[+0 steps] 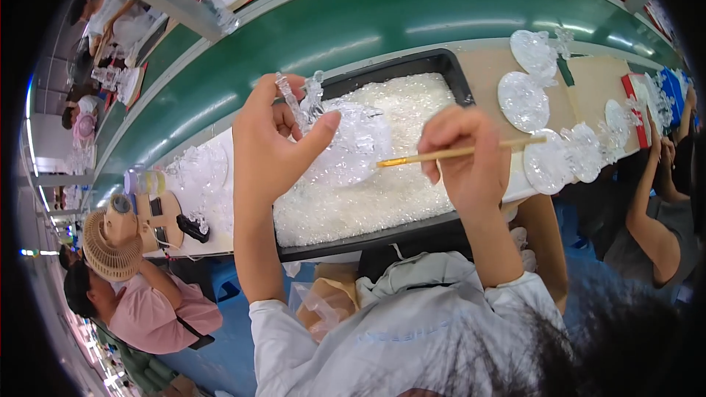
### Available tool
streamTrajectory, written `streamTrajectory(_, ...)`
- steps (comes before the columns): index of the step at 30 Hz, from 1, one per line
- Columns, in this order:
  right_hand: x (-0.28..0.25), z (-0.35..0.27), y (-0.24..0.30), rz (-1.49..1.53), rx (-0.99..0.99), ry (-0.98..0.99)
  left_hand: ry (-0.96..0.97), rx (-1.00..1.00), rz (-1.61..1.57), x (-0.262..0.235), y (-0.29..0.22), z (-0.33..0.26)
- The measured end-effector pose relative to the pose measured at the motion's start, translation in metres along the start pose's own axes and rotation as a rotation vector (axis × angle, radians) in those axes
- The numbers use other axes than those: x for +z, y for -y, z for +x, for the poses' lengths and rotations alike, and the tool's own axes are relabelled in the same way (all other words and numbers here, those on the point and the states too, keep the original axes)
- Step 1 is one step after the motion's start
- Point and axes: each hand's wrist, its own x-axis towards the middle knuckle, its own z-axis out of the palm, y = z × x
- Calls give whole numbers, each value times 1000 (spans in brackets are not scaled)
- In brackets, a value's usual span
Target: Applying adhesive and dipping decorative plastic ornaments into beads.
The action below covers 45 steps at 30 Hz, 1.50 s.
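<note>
At frame centre, the left hand (268, 143) pinches a clear plastic ornament (346, 140); right hand (467, 154) fingers grip a thin wooden brush (456, 153), apparently mid-brushing, above the black tray (460, 77).

Both forearms come up from the lower edge, bare below white sleeves pushed to the elbows. The left hand (271, 141) is raised, palm turned inward, thumb stretched out to the right and fingers curled round from behind, pinching what it holds up high. The right hand (465, 154) sits a little lower, knuckles up, fingers folded tight in a pen-like grip, wrist bent slightly inward. The two hands are near each other, not touching.
</note>
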Motion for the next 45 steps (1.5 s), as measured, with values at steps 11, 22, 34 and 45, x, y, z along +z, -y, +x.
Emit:
streamTrajectory(11,13,-12,-4,-467,76,84,53,-31,148,-14,-2,-10)
streamTrajectory(22,8,-7,-2,-602,-6,301,39,77,74,-16,5,-13)
streamTrajectory(34,15,-13,-12,-703,-162,254,7,79,55,-11,6,-15)
streamTrajectory(45,16,-12,-17,-761,-290,446,-26,78,114,-9,3,-18)
